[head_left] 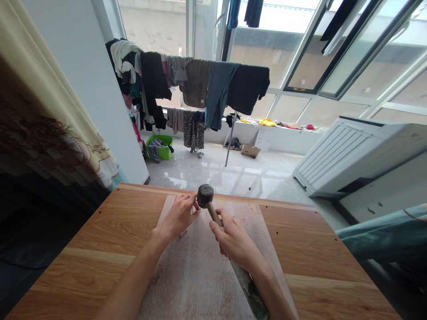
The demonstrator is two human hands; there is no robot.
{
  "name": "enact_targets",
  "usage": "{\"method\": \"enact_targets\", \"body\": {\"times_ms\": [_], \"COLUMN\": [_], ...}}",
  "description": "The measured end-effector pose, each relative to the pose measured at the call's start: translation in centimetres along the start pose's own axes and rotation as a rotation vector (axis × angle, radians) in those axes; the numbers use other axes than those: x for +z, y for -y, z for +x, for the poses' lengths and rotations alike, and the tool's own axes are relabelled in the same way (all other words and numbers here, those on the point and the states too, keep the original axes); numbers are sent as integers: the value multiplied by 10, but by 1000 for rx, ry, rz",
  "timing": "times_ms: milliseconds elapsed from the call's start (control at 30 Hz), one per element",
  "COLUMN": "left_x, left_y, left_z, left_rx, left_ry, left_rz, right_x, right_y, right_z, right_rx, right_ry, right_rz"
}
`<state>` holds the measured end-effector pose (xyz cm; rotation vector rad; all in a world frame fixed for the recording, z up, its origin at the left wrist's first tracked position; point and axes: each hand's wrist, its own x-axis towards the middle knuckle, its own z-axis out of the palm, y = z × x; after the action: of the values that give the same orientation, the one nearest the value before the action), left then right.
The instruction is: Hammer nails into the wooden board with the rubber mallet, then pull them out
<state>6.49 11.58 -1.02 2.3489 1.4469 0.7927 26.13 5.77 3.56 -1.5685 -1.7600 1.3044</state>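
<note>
My right hand (235, 242) is closed around the wooden handle of a rubber mallet (205, 195), whose dark round head is raised just above the far end of a pale thin panel (200, 275). The panel lies along the middle of a wooden board (110, 235). My left hand (180, 215) rests on the panel just left of the mallet head, fingers pinched together near the panel's far edge. What the fingers pinch is too small to make out.
Beyond the board is a glossy tiled floor with a drying rack (203, 84) full of clothes, a green basin (160, 146), a small cardboard box (250, 151) and a white slatted cabinet (350, 151) on the right. A curtain (50, 115) hangs at left.
</note>
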Motion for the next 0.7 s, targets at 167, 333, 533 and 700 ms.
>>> {"method": "enact_targets", "body": {"times_ms": [167,333,533,700], "left_x": [2,4,5,5], "left_y": [3,5,5,8], "left_z": [-1,-1,-2,-3], "left_rx": [6,2,8,33], "left_ry": [-8,4,-5,4], "left_rz": [15,20,45,30], "right_x": [4,3,1,3], "right_y": [-7,-14,-10,-10], "right_z": [1,3,2,2], "right_rx": [44,-4,10,-24], "right_ry": [61,101,87,79], "right_rz": [51,71,66,58]}}
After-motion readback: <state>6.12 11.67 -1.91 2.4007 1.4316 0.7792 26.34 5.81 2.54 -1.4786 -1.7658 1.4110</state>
